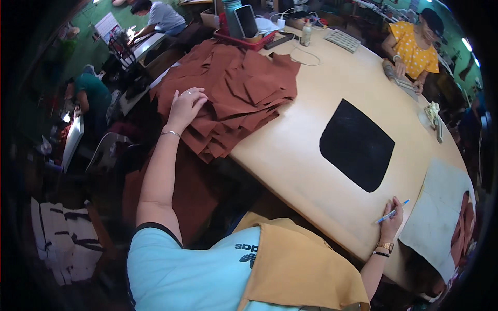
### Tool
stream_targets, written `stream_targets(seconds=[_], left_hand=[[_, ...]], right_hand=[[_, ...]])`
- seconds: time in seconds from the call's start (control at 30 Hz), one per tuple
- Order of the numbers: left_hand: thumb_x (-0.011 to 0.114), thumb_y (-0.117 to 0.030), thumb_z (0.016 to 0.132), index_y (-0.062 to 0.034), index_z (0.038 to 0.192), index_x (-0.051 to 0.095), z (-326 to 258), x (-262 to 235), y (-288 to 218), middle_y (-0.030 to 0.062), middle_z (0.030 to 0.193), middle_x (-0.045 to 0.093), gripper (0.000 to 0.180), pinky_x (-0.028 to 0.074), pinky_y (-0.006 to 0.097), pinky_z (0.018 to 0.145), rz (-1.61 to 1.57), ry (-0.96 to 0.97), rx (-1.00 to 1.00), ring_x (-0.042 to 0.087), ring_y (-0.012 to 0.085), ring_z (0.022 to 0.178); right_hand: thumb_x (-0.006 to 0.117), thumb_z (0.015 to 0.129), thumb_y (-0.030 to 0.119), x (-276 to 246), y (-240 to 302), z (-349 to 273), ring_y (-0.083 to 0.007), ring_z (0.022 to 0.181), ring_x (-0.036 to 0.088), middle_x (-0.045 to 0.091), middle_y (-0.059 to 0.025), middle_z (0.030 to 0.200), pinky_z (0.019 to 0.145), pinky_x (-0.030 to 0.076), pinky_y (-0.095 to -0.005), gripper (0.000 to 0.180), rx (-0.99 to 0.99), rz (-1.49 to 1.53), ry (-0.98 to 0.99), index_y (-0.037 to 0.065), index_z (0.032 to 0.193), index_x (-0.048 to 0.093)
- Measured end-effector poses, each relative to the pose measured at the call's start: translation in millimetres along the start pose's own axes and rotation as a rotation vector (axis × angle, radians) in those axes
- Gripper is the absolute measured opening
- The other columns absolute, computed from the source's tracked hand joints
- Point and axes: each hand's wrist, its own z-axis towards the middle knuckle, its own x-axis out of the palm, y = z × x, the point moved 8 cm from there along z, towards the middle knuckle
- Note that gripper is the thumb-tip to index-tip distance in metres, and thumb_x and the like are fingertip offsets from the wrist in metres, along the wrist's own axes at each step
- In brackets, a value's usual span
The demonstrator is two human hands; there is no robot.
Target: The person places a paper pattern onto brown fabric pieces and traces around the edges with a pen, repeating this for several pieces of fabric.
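Note:
My left hand [188, 107] reaches over a heap of rust-brown fabric pieces [236, 85] at the far left of the table. Its fingers are slightly bent and apart, with nothing seen in them; whether they touch the cloth I cannot tell. A blue-and-white pen [401, 208] is held in the fingers of my right hand [391, 220], close to the table's near right edge. Between my two hands, a black flat piece [358, 146] with two rounded corners lies on the pale table [290, 150]. A tan cloth [303, 259] drapes across my front.
A grey-white sheet [434, 217] with brown cloth on it overhangs the right edge. At the back stand a red tray [244, 41], a phone [246, 22], a small bottle [306, 33] and a pale keypad-like block [342, 40]. A person in yellow [415, 46] works across the table.

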Motion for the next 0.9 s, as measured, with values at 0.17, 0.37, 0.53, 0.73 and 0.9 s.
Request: stream_targets(seconds=[0.17,0.37,0.53,0.73,0.9], left_hand=[[0.055,-0.025,0.106,-0.0112,0.105,0.061,34.4,-32.7,-39.0,0.0095,0.099,0.071,0.015,0.048,0.053,0.093,-0.21,-0.398,0.018,0.067,0.037,0.096],[0.067,-0.012,0.098,-0.0107,0.1,0.071,48.9,-46.9,-239.7,0.0094,0.087,0.071,0.005,0.057,0.039,0.067,-0.549,-0.503,0.561,0.071,0.0301,0.078],[0.076,-0.017,0.084,-0.0167,0.108,0.068,-22.8,-33.9,-419.6,0.0005,0.08,0.068,0.026,0.056,0.034,0.057,-0.792,-0.288,0.988,0.069,0.021,0.067],[0.079,-0.008,0.08,-0.0126,0.106,0.067,-47.5,-0.1,-414.6,0.0028,0.083,0.067,0.029,0.054,0.035,0.058,-1.166,-0.188,0.588,0.065,0.0249,0.066],[0.074,0.0,0.083,-0.0084,0.101,0.066,-60.8,10.4,-398.5,0.0085,0.089,0.07,0.021,0.055,0.036,0.066,-1.034,-0.12,0.492,0.067,0.0262,0.073]], right_hand=[[0.069,0.096,0.007,-2.8,23.7,-0.9,-0.0281,0.12,0.063,0.066,-0.016,0.127,0.105,0.05,-0.0384,0.035,-0.005,0.067,-0.029,-0.001,0.13,0.063],[0.082,0.087,0.017,14.1,159.4,-0.6,-0.0318,0.13,0.059,0.065,-0.018,0.135,0.111,0.046,-0.0428,0.051,-0.341,0.269,-0.035,0.002,0.132,0.063],[0.088,0.078,0.018,47.8,261.4,-13.5,-0.0351,0.132,0.058,0.064,-0.0177,0.138,0.112,0.045,-0.0469,0.053,-0.548,0.452,0.172,0.004,0.124,0.066],[0.076,0.079,-0.003,28.3,236.5,-23.0,-0.0258,0.095,0.072,0.076,-0.0069,0.097,0.108,0.046,-0.0429,0.027,-0.519,0.439,0.149,0.008,0.104,0.072],[0.076,0.079,-0.007,21.2,210.2,-33.7,-0.0253,0.08,0.069,0.074,-0.0097,0.092,0.077,0.056,-0.0336,0.027,-0.428,0.326,0.126,0.006,0.102,0.073]])
